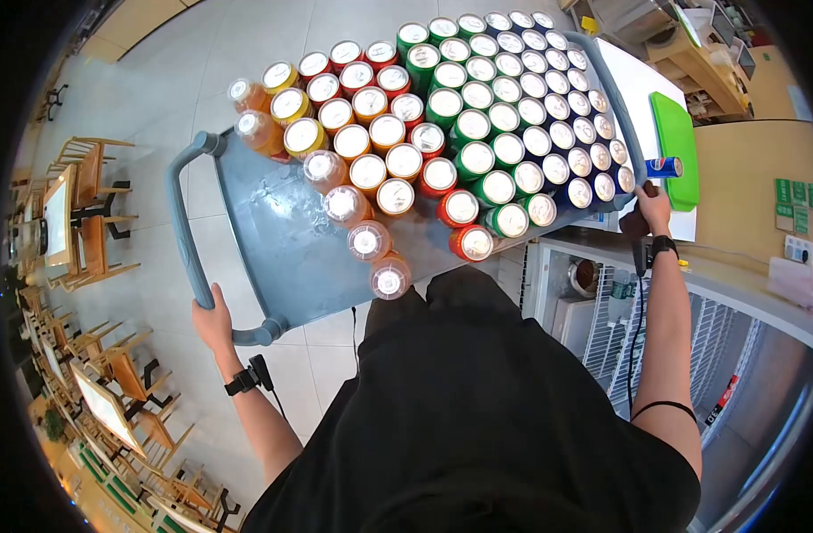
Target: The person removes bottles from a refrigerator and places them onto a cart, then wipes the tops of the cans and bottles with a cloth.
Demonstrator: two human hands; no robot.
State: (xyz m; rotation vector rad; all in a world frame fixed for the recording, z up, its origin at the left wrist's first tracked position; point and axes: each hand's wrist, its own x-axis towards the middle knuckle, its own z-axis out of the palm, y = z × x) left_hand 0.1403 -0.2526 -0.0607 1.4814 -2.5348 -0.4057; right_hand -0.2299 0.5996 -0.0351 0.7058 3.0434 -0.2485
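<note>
A grey cart (282, 258) stands before me, its top covered with several rows of drinks: green cans (475, 158), dark blue cans (579, 191), red cans (460, 208), orange and yellow cans (305, 138), and orange bottles (369, 240) with clear caps. My left hand (213, 318) is wrapped round the cart's grey handle at the left. At the right, my right hand (655, 206) is closed at the handle on the other end, just below a blue can (664, 167) lying on its side. Its fingers are partly hidden.
A green board (674, 151) lies on a white surface at the right. Below it is an open-fronted cooler with wire racks (615, 329). Wooden chairs (91, 173) and tables (58, 218) stand on the tiled floor at the left. Black cables hang from both wrists.
</note>
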